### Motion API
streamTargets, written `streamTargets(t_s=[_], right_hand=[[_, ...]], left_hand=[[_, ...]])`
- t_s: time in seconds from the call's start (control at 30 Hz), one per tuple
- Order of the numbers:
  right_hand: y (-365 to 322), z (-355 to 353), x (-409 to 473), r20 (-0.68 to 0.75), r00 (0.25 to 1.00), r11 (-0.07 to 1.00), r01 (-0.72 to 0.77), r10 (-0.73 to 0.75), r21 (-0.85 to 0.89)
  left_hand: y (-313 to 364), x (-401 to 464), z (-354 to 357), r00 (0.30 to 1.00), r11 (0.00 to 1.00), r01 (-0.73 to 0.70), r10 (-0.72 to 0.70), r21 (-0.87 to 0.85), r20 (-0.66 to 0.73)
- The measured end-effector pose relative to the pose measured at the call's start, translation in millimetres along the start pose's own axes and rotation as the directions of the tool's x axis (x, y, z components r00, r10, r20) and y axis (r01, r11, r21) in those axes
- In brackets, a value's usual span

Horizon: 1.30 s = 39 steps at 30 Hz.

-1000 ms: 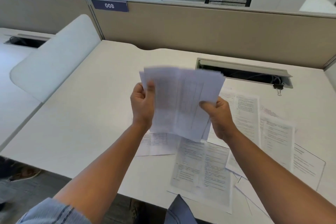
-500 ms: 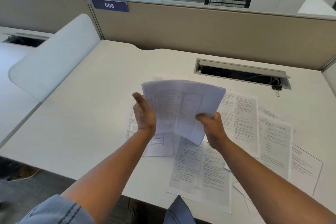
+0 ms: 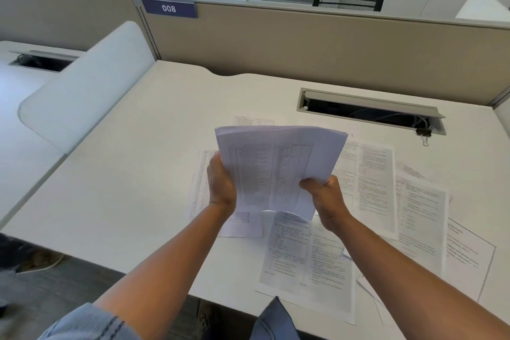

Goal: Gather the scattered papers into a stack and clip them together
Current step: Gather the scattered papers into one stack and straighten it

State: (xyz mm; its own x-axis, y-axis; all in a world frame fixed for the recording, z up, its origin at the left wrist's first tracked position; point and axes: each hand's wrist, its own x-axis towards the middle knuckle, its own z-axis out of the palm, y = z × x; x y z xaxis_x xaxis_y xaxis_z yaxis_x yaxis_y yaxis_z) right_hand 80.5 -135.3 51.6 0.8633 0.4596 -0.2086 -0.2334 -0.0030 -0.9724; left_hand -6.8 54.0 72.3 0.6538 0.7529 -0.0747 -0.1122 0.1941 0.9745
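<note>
Since the frame a second before, the held stack (image 3: 278, 168) had come lower and nearer the desk (image 3: 124, 174), its sheets squared up closer. Left hand (image 3: 220, 188) gripped the stack's left edge, fingers hidden behind the paper. Right hand (image 3: 325, 201) pinched its lower right corner, thumb on top. Stack was above the desk, tilted, its top edge fanned slightly.

Loose sheets (image 3: 372, 188) lay flat on the desk under and right of the stack, overlapping; two near sheets overhung the desk's front edge. Desk left of the stack was bare white surface up to the rounded side divider (image 3: 82, 91). Binder clip (image 3: 424, 134) lay behind and right of the stack, at the cable slot's (image 3: 369, 110) right end.

Partition label (image 3: 169, 8) read "008". Print on the sheets was too blurred to read
</note>
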Motion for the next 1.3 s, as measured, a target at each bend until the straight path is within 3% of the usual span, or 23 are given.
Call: streamTargets(t_s=[0.27,0.4,0.6,0.7,0.8,0.93,1.17,1.3], right_hand=[[14,-1,-2,-0.015,0.999,0.999,-0.051,0.051,-0.010],[12,-1,-4,0.010,0.999,0.998,-0.052,0.052,-0.022],[3,-6,3,-0.004,0.999,0.997,-0.050,0.050,-0.051],[-3,-8,8,-0.016,0.995,0.992,-0.097,0.096,-0.083],[-3,-12,15,-0.049,0.990,0.988,-0.135,0.132,-0.078],[1,-24,21,-0.075,0.975,0.976,-0.213,0.209,-0.039],[27,-42,21,0.014,0.964,0.964,-0.264,0.264,0.032],[39,-44,23,-0.063,0.950,0.951,-0.305,0.307,0.052]], left_hand=[[-3,-3,-3,0.996,1.000,0.022,-0.020,-0.017,0.084],[-5,-7,-1,0.989,0.990,0.127,-0.122,-0.064,0.087],[-13,-3,-6,0.988,0.989,0.147,-0.147,0.001,0.046],[-13,0,-9,0.979,0.981,0.144,-0.160,0.131,0.123],[-11,5,-12,0.941,0.916,0.195,-0.276,0.350,0.197],[-27,9,-18,0.797,0.865,0.377,-0.485,0.332,0.361],[-43,15,-12,0.775,0.786,0.514,-0.597,0.342,0.206],[-48,20,-6,0.757,0.761,0.534,-0.624,0.368,0.192]])
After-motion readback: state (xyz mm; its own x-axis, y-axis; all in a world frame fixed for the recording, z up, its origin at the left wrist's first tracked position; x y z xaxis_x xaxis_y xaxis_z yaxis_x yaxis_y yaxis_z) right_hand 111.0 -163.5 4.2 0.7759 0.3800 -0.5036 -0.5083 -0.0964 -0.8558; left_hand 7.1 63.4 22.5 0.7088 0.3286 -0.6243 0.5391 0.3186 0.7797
